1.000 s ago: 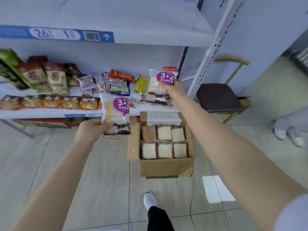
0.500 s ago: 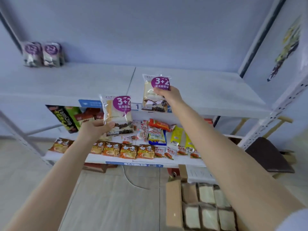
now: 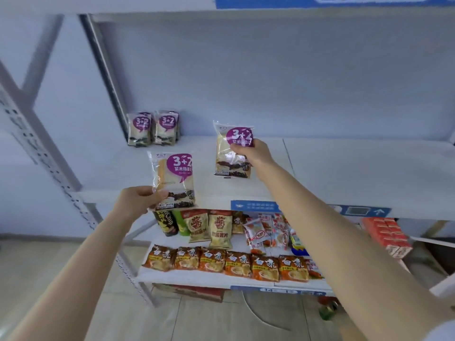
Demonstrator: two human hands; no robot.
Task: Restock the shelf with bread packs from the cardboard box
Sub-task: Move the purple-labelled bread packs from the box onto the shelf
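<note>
My left hand (image 3: pixel 138 199) grips a clear bread pack (image 3: pixel 175 179) with a purple "3+2" label by its lower left edge, upright, in front of the middle shelf (image 3: pixel 344 173). My right hand (image 3: pixel 254 155) grips a second bread pack (image 3: pixel 231 150) by its right side and holds it upright over the shelf board, further in. Two more bread packs (image 3: pixel 154 129) stand side by side at the shelf's back left corner. The cardboard box is out of view.
The lower shelf (image 3: pixel 221 279) carries rows of orange noodle packets (image 3: pixel 226 262), snack bags (image 3: pixel 209 225) and red cartons (image 3: pixel 386 235). A slanted white upright (image 3: pixel 44 148) frames the left side. An upper shelf edge with a blue label (image 3: pixel 344 1) runs overhead.
The view has lifted from the box on the floor to the middle shelf. Both hands have carried their bread packs up and forward; the right pack is now over the shelf board.
</note>
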